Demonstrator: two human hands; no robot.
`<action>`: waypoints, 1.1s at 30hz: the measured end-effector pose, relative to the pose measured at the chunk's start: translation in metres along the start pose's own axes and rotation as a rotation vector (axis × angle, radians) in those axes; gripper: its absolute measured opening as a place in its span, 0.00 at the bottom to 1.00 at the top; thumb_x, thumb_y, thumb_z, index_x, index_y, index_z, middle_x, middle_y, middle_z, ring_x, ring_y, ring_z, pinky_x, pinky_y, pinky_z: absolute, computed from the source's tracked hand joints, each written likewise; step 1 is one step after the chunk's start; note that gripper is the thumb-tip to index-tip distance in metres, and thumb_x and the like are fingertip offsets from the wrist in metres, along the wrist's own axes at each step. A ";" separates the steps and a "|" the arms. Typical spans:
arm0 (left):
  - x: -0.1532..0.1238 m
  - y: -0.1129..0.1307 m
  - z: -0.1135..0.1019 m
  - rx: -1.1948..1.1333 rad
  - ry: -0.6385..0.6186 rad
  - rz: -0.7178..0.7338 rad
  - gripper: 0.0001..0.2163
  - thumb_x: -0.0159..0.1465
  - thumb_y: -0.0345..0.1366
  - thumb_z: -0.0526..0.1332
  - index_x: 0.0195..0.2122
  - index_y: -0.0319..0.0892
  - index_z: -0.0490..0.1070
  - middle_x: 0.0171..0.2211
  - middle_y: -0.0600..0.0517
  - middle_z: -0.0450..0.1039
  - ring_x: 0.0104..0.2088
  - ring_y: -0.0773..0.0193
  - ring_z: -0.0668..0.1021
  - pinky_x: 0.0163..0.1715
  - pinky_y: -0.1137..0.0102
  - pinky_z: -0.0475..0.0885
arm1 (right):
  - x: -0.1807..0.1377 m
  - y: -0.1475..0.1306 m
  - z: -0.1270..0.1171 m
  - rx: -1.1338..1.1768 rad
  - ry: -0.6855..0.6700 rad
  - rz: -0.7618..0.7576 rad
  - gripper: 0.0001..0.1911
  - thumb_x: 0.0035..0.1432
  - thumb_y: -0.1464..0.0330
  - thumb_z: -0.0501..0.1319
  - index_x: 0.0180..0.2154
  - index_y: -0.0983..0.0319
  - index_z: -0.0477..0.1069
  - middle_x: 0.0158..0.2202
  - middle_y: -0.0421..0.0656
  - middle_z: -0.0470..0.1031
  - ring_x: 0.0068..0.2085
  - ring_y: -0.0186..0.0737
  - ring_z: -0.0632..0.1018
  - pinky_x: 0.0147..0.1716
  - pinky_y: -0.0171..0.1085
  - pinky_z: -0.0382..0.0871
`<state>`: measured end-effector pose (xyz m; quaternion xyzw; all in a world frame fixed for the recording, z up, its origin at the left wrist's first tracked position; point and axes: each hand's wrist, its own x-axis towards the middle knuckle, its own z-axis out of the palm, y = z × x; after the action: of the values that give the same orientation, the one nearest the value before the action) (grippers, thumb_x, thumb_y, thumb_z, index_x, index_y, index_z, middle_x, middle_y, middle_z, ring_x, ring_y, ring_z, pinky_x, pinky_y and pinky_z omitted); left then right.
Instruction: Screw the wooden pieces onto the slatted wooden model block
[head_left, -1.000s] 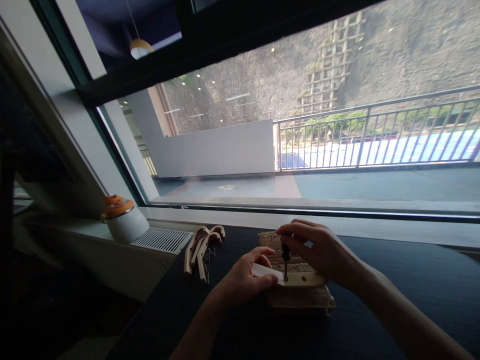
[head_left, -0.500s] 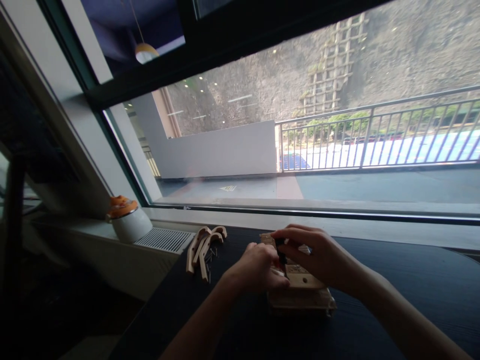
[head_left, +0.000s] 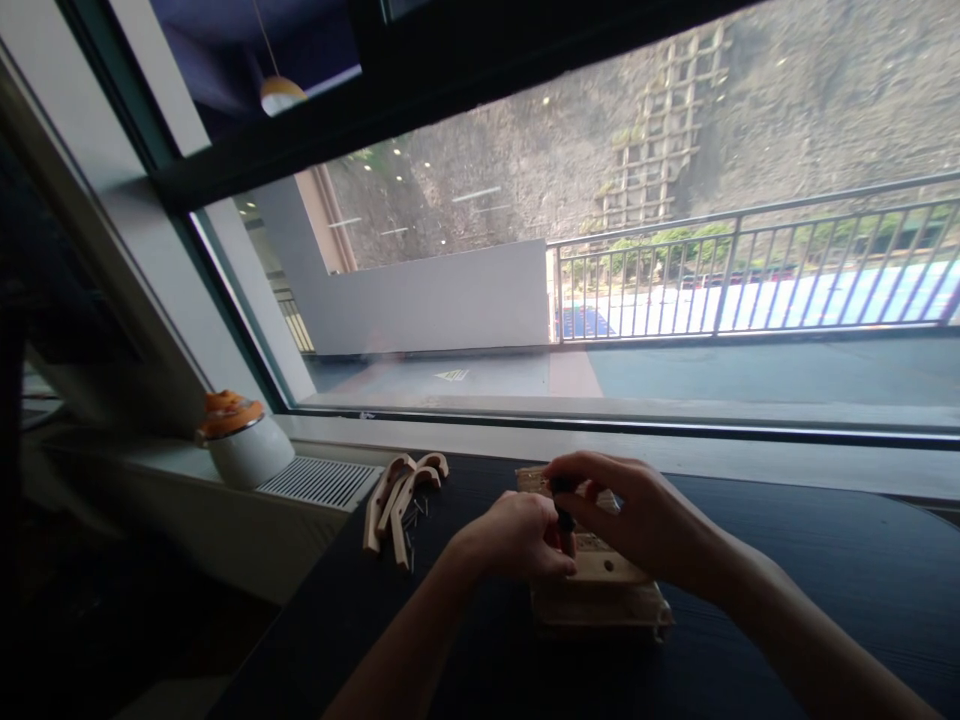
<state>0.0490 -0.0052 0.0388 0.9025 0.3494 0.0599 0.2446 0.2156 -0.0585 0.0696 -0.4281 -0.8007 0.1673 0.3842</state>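
Note:
My right hand [head_left: 634, 505] is closed from above around the black handle of a short screwdriver [head_left: 564, 508], which stands roughly upright. Just left of it, my left hand [head_left: 514, 537] is curled by the tool's lower end, thumb and fingers together; what they grip is hidden. Below both hands lies a pale wooden piece [head_left: 619, 567] with a round hole near its front edge. It rests on a clear-wrapped wooden bundle [head_left: 600, 606] on the dark table. The screwdriver's tip is out of sight.
Several curved wooden pieces [head_left: 397, 505] lie at the table's left, with loose screws [head_left: 411, 520] beside them. A white container with an orange top [head_left: 244, 445] stands on the ledge near a vent grille [head_left: 322, 482]. A window [head_left: 465, 300] rises behind the dark table [head_left: 787, 560].
My view has shifted slightly. Both hands stay at the wooden piece; the right fingers have turned a little on the screwdriver handle, and the left hand has moved only slightly.

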 end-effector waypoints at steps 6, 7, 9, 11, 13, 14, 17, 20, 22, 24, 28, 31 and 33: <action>-0.002 0.001 0.000 -0.054 -0.005 -0.016 0.07 0.51 0.36 0.64 0.29 0.40 0.75 0.26 0.54 0.75 0.28 0.65 0.73 0.28 0.75 0.65 | 0.000 0.002 -0.005 0.008 -0.003 -0.059 0.12 0.58 0.69 0.56 0.43 0.58 0.72 0.41 0.43 0.77 0.40 0.38 0.77 0.38 0.35 0.72; -0.002 0.001 0.000 -0.064 -0.009 -0.011 0.07 0.51 0.36 0.63 0.30 0.40 0.76 0.26 0.54 0.75 0.28 0.65 0.74 0.29 0.75 0.65 | 0.000 0.003 -0.005 0.009 -0.004 -0.068 0.12 0.58 0.69 0.55 0.43 0.58 0.72 0.41 0.43 0.77 0.40 0.38 0.77 0.37 0.35 0.72; -0.002 0.002 0.000 -0.077 -0.019 0.001 0.06 0.52 0.35 0.63 0.30 0.41 0.76 0.26 0.54 0.75 0.28 0.65 0.74 0.30 0.75 0.66 | 0.000 0.002 -0.005 0.007 -0.010 -0.065 0.12 0.58 0.69 0.55 0.43 0.58 0.72 0.40 0.43 0.77 0.38 0.38 0.77 0.35 0.35 0.72; -0.002 0.002 0.000 -0.073 -0.018 0.009 0.06 0.52 0.35 0.63 0.29 0.41 0.76 0.26 0.55 0.75 0.28 0.65 0.74 0.30 0.75 0.65 | 0.001 0.002 -0.006 0.000 -0.011 -0.034 0.10 0.58 0.68 0.56 0.41 0.58 0.72 0.38 0.42 0.77 0.35 0.37 0.77 0.33 0.34 0.72; -0.002 0.002 0.000 -0.066 -0.013 0.006 0.06 0.52 0.35 0.63 0.29 0.41 0.76 0.25 0.55 0.75 0.28 0.65 0.74 0.30 0.74 0.65 | 0.001 0.001 -0.007 -0.013 0.003 0.001 0.07 0.57 0.67 0.58 0.39 0.58 0.71 0.34 0.41 0.77 0.32 0.36 0.77 0.30 0.33 0.71; -0.002 0.002 0.000 -0.066 -0.010 0.006 0.05 0.52 0.35 0.63 0.28 0.41 0.76 0.25 0.55 0.75 0.28 0.65 0.74 0.30 0.74 0.65 | 0.001 0.001 -0.007 -0.021 0.015 0.015 0.06 0.56 0.67 0.60 0.38 0.59 0.71 0.33 0.41 0.77 0.31 0.35 0.76 0.29 0.33 0.71; -0.002 0.001 0.001 -0.073 -0.006 0.019 0.05 0.52 0.35 0.63 0.28 0.41 0.76 0.25 0.55 0.75 0.28 0.65 0.74 0.31 0.74 0.65 | 0.000 0.001 -0.006 -0.052 0.034 0.039 0.07 0.55 0.66 0.61 0.37 0.59 0.70 0.32 0.40 0.76 0.30 0.35 0.76 0.27 0.32 0.70; -0.002 0.000 0.002 -0.073 0.000 0.036 0.06 0.53 0.36 0.63 0.29 0.40 0.77 0.25 0.55 0.75 0.28 0.65 0.74 0.30 0.74 0.65 | 0.000 0.002 -0.003 -0.069 0.026 0.026 0.11 0.56 0.67 0.59 0.43 0.57 0.71 0.36 0.41 0.77 0.31 0.35 0.77 0.29 0.33 0.70; -0.003 -0.001 0.002 -0.068 0.005 0.039 0.06 0.53 0.36 0.63 0.30 0.40 0.77 0.26 0.54 0.75 0.28 0.65 0.74 0.30 0.74 0.65 | 0.000 0.003 -0.002 -0.067 0.003 0.000 0.13 0.56 0.68 0.58 0.45 0.56 0.72 0.38 0.41 0.78 0.33 0.36 0.77 0.31 0.33 0.71; -0.003 -0.001 0.002 -0.058 0.002 0.043 0.07 0.53 0.36 0.63 0.30 0.40 0.77 0.26 0.54 0.75 0.28 0.65 0.74 0.30 0.74 0.65 | 0.000 0.003 -0.001 -0.054 -0.021 -0.031 0.13 0.57 0.69 0.58 0.45 0.56 0.73 0.40 0.41 0.78 0.35 0.36 0.77 0.34 0.33 0.71; -0.002 0.000 0.002 -0.042 0.006 0.038 0.07 0.53 0.36 0.63 0.30 0.40 0.77 0.27 0.54 0.76 0.28 0.64 0.74 0.30 0.74 0.65 | 0.000 0.002 -0.004 -0.034 -0.017 -0.078 0.14 0.57 0.70 0.56 0.44 0.57 0.74 0.41 0.41 0.78 0.38 0.37 0.77 0.35 0.33 0.71; -0.002 0.000 0.001 -0.029 0.003 0.033 0.07 0.53 0.37 0.64 0.30 0.41 0.77 0.26 0.54 0.76 0.29 0.64 0.75 0.30 0.75 0.65 | 0.000 0.002 -0.006 -0.062 0.002 -0.045 0.11 0.57 0.68 0.57 0.43 0.58 0.73 0.38 0.42 0.78 0.36 0.37 0.77 0.32 0.33 0.71; -0.001 0.000 0.000 -0.022 -0.013 0.043 0.07 0.53 0.37 0.63 0.30 0.41 0.77 0.27 0.55 0.75 0.29 0.65 0.75 0.30 0.75 0.65 | 0.000 0.002 -0.007 -0.093 0.021 -0.009 0.09 0.56 0.66 0.60 0.40 0.59 0.72 0.34 0.41 0.78 0.32 0.36 0.77 0.29 0.33 0.71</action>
<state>0.0480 -0.0063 0.0389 0.9075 0.3275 0.0630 0.2555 0.2216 -0.0576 0.0731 -0.4434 -0.8055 0.1238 0.3732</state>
